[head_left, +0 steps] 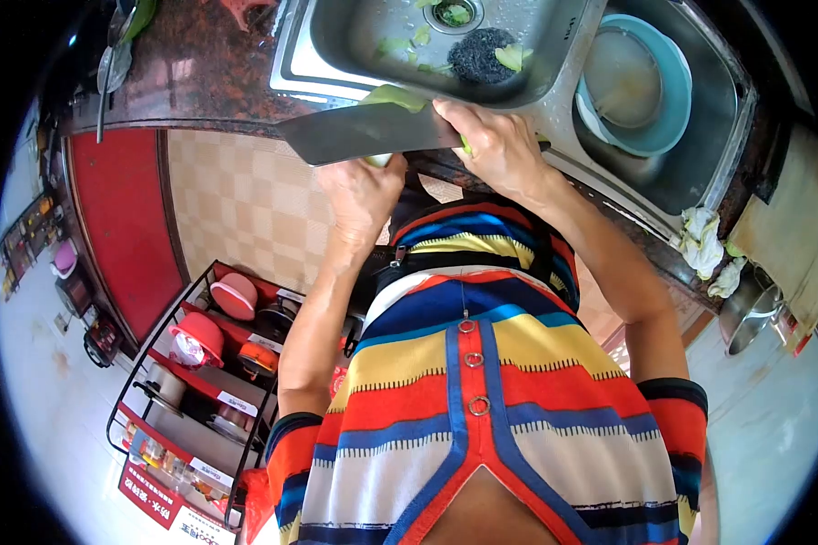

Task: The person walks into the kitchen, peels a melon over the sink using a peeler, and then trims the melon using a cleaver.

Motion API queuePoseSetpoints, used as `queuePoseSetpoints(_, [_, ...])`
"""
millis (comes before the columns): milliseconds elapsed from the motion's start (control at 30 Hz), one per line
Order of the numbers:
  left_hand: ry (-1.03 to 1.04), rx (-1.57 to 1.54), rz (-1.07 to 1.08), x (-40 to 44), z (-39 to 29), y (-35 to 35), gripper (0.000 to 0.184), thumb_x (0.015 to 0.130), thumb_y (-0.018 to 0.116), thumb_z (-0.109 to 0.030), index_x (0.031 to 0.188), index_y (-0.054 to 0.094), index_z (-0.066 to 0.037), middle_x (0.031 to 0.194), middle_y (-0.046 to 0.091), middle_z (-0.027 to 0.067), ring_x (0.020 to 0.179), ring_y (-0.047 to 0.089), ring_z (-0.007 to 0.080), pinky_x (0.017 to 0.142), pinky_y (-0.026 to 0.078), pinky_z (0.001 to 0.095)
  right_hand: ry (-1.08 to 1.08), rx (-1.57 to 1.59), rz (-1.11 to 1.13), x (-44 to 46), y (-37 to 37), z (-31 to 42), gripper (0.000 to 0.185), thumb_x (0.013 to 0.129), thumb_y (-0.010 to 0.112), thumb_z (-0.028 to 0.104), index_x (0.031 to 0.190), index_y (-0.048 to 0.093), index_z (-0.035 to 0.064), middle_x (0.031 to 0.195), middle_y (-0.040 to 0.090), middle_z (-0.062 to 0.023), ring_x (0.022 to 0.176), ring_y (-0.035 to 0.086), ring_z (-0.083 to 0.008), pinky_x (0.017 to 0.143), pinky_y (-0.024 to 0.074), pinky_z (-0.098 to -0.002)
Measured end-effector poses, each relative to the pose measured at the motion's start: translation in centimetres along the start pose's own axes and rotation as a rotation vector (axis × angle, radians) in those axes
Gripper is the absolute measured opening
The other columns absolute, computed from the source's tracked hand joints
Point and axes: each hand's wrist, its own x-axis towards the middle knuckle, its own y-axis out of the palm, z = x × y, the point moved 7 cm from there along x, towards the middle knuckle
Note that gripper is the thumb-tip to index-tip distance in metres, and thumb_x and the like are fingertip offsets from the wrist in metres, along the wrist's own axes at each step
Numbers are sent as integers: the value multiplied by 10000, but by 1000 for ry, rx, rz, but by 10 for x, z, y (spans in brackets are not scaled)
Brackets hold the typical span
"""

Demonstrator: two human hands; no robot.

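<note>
The right hand (493, 148) grips a cleaver (365, 133), the left hand (362, 191) clasps a vegetable (396, 96), and a red panel (148, 496) bears Chinese lettering.

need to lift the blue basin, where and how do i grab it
Take the blue basin by its rim, probably on two opposite sides, from above: its round mouth faces up and the sink walls surround it. It seems to hold cloudy liquid, so lift level.
</note>
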Motion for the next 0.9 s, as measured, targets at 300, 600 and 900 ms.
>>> queuePoseSetpoints(300, [47, 202, -159, 4, -22, -10, 589, 550, 699, -65, 1077, 461, 46, 951, 507, 215, 920, 489, 408, 805, 406, 473, 319, -201, 344, 18, -7, 13, 374, 716, 646, 36, 1085, 589, 48, 922, 665, -153, 791, 641, -361, 652, 519, -437])
queuePoseSetpoints(600, [156, 130, -186, 2, -20, -15, 555, 552, 705, -65, 1051, 483, 34, 941, 516, 211, 867, 507, 404, 781, 425, 464, 140, -38, 127, 12, 4, 1, 328, 749, 611, 78, 1071, 587, 21, 854, 661, -185, 748, 638, -381, 656, 511, -462])
queuePoseSetpoints(900, [39, 246, -199, 2, -21, -10, 558, 560, 699, -61, 1049, 455, 55, 914, 486, 205, 872, 471, 380, 780, 407, 457, 283, -232, 262, 31, -8, 26, 156, 794, 485, 76, 897, 577, 5, 736, 642, -227, 686, 637, -406, 623, 503, -506])
